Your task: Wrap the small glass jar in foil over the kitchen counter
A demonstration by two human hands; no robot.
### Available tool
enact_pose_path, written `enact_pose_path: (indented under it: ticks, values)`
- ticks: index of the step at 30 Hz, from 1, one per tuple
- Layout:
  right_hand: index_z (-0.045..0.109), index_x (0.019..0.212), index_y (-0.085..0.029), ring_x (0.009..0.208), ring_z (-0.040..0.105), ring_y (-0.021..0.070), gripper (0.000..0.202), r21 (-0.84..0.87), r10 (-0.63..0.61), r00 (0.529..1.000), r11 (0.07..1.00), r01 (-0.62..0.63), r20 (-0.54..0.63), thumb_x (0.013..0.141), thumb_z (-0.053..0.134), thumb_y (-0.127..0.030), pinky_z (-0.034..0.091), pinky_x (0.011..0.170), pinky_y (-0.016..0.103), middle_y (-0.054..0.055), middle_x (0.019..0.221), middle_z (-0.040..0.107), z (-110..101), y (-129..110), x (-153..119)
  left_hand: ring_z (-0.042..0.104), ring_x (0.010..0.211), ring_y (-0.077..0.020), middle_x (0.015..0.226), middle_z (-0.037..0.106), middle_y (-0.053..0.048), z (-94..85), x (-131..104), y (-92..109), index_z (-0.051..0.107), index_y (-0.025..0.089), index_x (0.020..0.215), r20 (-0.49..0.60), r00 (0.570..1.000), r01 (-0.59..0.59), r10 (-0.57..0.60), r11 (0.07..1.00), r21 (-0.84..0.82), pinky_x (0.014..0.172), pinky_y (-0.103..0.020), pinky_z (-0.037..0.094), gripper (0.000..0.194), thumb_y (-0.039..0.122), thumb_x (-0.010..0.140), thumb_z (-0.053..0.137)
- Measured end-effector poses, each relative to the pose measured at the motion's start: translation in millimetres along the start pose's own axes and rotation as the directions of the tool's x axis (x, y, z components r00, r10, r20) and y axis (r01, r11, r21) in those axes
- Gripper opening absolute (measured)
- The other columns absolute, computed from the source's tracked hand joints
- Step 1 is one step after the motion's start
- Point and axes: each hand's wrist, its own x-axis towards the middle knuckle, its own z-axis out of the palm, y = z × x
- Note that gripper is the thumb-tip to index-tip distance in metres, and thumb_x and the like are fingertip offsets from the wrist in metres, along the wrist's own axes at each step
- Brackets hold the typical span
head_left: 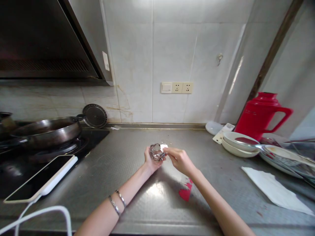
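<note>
Just above the middle of the steel counter [128, 164], my left hand [150, 162] holds a small, shiny, see-through round dish [157, 152], like a faceted glass dish. Its fingers wrap round the side and underneath. My right hand [180, 160] pinches a small white piece, like folded tissue [163, 147], against the dish's right rim. Glare and small size hide what is inside the dish. Below the right wrist, a torn red patch [185, 191] lies flat on the counter.
On the left, a pan [49, 131] sits on the black hob, and a phone [40, 178] with a white cable lies in front. To the right are a red thermos jug [258, 114], stacked bowls [237, 150], plates with utensils and a white paper sheet [275, 188].
</note>
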Motion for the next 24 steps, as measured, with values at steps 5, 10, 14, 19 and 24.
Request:
enact_pose_path:
  ticks: [5,10,14,19,24]
  values:
    - [0.066,0.11,-0.021,0.086,0.071,0.0187,0.03,0.063,0.052,0.993,0.997,-0.046,-0.104,0.089,0.047,-0.012,0.057,0.074,0.027,0.007,0.096,0.074,6.4,-4.4,-4.7,0.059,0.05,-0.0212,0.061,0.066,-0.013,1.3,0.0,3.7,0.066,0.007,0.085,-0.053,0.998,-0.03,0.03,1.0,-0.005,0.043,-0.026,0.04,0.046,0.045,0.08,0.041]
    - [0.065,0.11,-0.02,0.09,0.07,0.019,0.03,0.022,0.043,0.983,0.999,-0.04,-0.176,0.09,0.045,-0.011,0.057,0.076,0.028,0.009,0.1,0.073,13.8,-9.2,-6.8,0.06,0.051,-0.021,0.062,0.066,-0.011,2.9,-1.4,2.6,0.065,0.008,0.086,-0.045,0.998,-0.039,0.036,0.998,-0.056,0.045,-0.028,0.043,0.041,0.042,0.079,0.043]
    - [0.065,0.109,-0.018,0.081,0.071,0.0186,0.031,-0.046,0.037,0.979,0.998,-0.047,-0.2,0.09,0.043,-0.011,0.056,0.071,0.027,0.01,0.093,0.073,17.0,-12.6,-7.6,0.059,0.049,-0.0206,0.06,0.065,-0.01,0.4,-0.7,1.0,0.065,0.008,0.086,-0.044,0.999,-0.003,0.001,0.999,-0.042,0.044,-0.026,0.041,0.045,0.045,0.079,0.042]
    - [0.067,0.103,-0.018,0.073,0.071,0.0175,0.027,-0.009,0.112,0.963,0.993,-0.118,-0.245,0.089,0.045,-0.012,0.055,0.064,0.024,0.008,0.084,0.074,19.4,-13.5,-8.5,0.059,0.051,-0.0202,0.063,0.066,-0.011,0.3,-1.1,-1.2,0.065,0.009,0.087,-0.028,1.0,-0.01,0.01,1.0,-0.017,0.046,-0.026,0.041,0.046,0.047,0.079,0.041]
    - [0.064,0.107,-0.017,0.081,0.071,0.0176,0.03,-0.071,0.047,0.97,0.995,-0.066,-0.239,0.088,0.043,-0.008,0.057,0.071,0.026,0.009,0.091,0.073,20.3,-18.6,-11.2,0.056,0.048,-0.0178,0.058,0.063,-0.007,6.8,-7.2,-4.6,0.063,0.011,0.08,-0.056,0.998,-0.016,0.015,1.0,-0.01,0.045,-0.025,0.04,0.041,0.046,0.079,0.042]
